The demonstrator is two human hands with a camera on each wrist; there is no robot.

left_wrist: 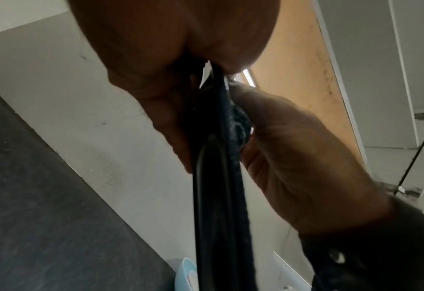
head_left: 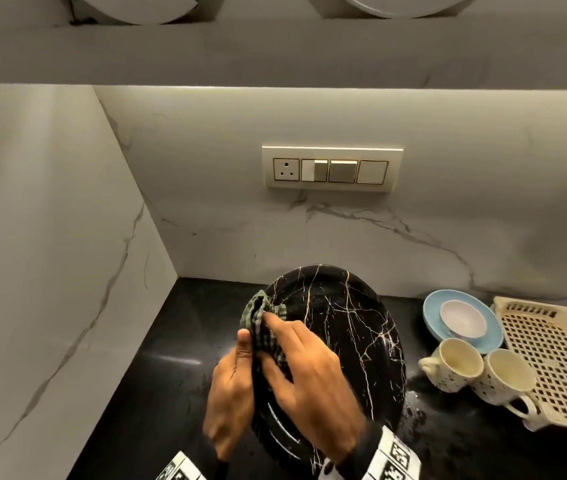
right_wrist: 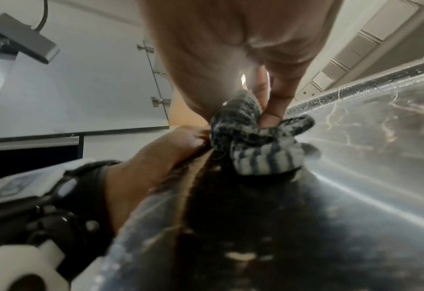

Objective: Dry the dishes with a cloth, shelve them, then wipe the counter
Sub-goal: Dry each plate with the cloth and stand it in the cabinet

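Note:
A black plate with gold marble veins (head_left: 344,323) is held tilted on edge above the black counter (head_left: 157,368). My left hand (head_left: 235,375) grips its left rim, thumb on the front. My right hand (head_left: 289,355) pinches a checked cloth (head_left: 263,323) and presses it over the plate's upper left rim. In the right wrist view the cloth (right_wrist: 256,141) is bunched under my fingers against the plate (right_wrist: 355,157). The left wrist view looks along the plate's edge (left_wrist: 213,196), with the right hand (left_wrist: 293,157) beside it.
A blue plate (head_left: 431,317) holding a white bowl (head_left: 462,317), two cream cups (head_left: 458,362) (head_left: 507,375) and a cream plastic rack (head_left: 552,351) sit at the right. Water drops lie on the counter near the plate. A switch panel (head_left: 330,168) is on the wall; plates (head_left: 129,8) stand on the shelf above.

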